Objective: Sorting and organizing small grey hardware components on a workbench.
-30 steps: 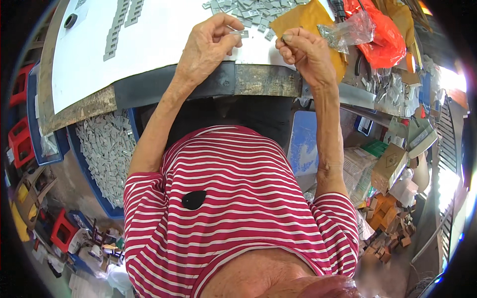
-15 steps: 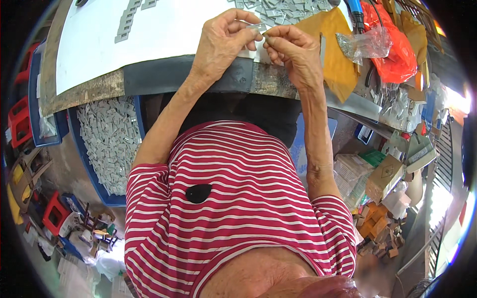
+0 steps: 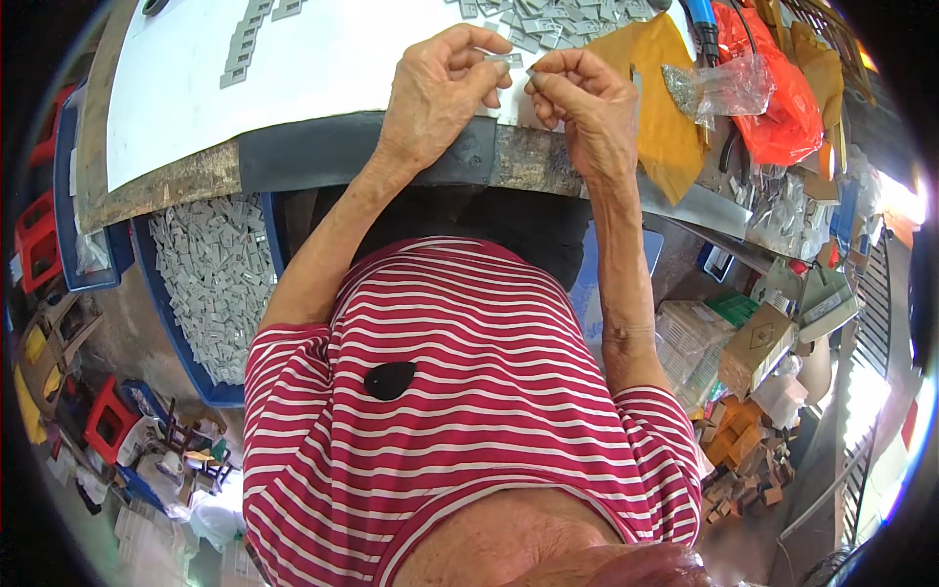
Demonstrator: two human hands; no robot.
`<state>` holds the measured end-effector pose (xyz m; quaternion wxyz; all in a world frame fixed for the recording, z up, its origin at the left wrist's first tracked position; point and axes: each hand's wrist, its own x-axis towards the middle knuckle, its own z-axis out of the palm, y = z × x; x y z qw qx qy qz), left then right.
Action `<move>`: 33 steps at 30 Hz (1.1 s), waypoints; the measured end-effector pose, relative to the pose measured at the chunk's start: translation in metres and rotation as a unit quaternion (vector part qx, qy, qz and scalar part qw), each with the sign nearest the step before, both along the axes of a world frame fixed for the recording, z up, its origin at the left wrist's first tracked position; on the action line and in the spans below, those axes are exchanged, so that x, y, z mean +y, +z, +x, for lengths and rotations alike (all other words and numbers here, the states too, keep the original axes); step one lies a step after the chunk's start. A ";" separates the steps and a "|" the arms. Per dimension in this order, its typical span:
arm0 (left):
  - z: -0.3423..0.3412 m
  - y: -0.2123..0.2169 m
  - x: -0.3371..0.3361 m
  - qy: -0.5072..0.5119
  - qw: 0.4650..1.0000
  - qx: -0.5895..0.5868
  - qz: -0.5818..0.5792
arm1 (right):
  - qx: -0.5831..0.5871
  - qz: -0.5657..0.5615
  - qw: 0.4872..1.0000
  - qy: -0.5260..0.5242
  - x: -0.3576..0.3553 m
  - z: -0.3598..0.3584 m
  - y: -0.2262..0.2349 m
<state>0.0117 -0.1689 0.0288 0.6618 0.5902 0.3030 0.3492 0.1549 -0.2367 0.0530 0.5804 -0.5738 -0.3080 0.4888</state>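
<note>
Over the front edge of the white-topped table (image 3: 196,127), my left hand (image 3: 437,93) pinches a small grey rectangular piece (image 3: 511,61) between thumb and fingers. Facing it, my right hand (image 3: 590,103) has thumb and forefinger pressed together on something too small to make out. A narrow gap lies between the fingertips of my two hands. Just beyond them is a loose pile of similar grey pieces (image 3: 558,22). More of these pieces lie overlapped in a slanting row (image 3: 245,44) at the far left.
A blue bin (image 3: 210,391) full of grey pieces stands below the table at left. Brown paper (image 3: 665,127), a clear bag of small parts (image 3: 719,93) and a red plastic bag (image 3: 782,117) lie to the right. Cartons (image 3: 758,347) stand lower right.
My right hand has drawn slightly to the right, so the fingertips of my two hands are a little farther apart. The grey piece stays in my left hand.
</note>
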 end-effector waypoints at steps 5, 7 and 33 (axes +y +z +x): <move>-0.001 -0.002 0.000 -0.002 1.000 0.010 0.013 | -0.039 -0.002 0.999 -0.003 -0.002 0.000 0.000; -0.001 -0.003 0.000 -0.005 1.000 0.007 0.017 | -0.078 -0.014 0.997 -0.015 -0.003 0.000 -0.001; -0.005 -0.002 0.002 -0.059 0.998 -0.010 0.005 | -0.020 0.046 0.999 -0.010 -0.007 0.005 -0.005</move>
